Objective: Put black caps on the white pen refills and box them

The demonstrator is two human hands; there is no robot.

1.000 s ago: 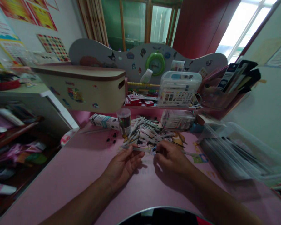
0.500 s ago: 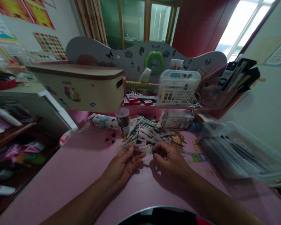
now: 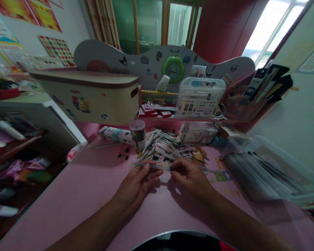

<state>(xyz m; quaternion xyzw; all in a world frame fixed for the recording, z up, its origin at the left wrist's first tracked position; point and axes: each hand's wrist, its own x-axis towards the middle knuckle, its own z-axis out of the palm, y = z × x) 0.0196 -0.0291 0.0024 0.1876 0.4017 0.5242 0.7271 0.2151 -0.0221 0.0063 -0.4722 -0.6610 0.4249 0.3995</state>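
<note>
My left hand [image 3: 141,181] is closed around a thin translucent pen barrel [image 3: 157,167], the thumb pressing it from above and the other fingers loosely curled below. At the barrel's right end my right hand [image 3: 188,177] pinches a small dark part with thumb and forefinger. A slim clear stick [image 3: 210,170] shows beyond the right hand; whether it joins the barrel is hidden by the fingers. Just behind both hands lies a loose heap of pen parts [image 3: 163,144], white, clear and black. A clear plastic cup [image 3: 137,134] of dark small pieces stands left of the heap.
Several black bits [image 3: 127,153] lie on the pink desk [image 3: 94,195]. To the right sits a clear bin [image 3: 274,167] filled with dark-ended pens. A cream lidded box [image 3: 91,99] and a clear handled case [image 3: 201,99] stand on the shelf. A long carton [image 3: 115,134] lies beneath.
Both hands keep nearly the same place and grip on the pen barrel. The view has shifted very slightly.
</note>
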